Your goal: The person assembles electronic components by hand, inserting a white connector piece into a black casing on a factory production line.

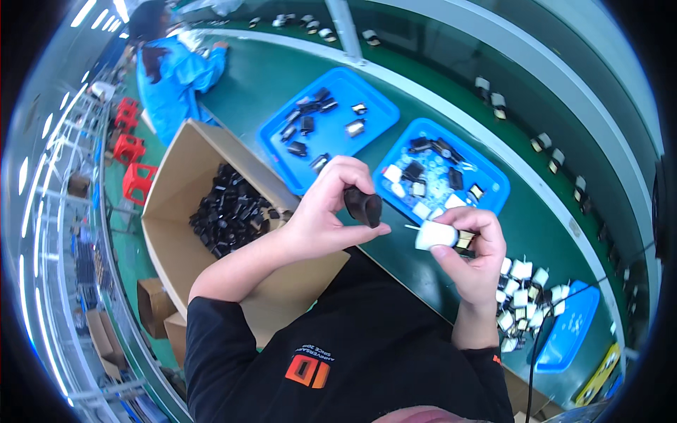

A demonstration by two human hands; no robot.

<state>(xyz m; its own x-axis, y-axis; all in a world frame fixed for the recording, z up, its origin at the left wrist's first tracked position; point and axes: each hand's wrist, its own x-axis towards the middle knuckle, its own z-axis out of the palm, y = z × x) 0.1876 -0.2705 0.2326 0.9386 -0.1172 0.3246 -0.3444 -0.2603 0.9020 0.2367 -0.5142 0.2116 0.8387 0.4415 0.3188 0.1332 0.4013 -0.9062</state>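
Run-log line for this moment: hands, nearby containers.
left hand: holds dark hollow piece | right hand: holds white part | ahead: two blue trays | left side: open carton, black pieces inside

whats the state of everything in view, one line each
Black hollow piece, held in left hand
White-covered part, held in right hand
Cardboard box, open, holding many black pieces
Blue tray nearer the box, holding scattered parts
Other blue tray, holding mixed parts
White-topped parts at right, loosely heaped
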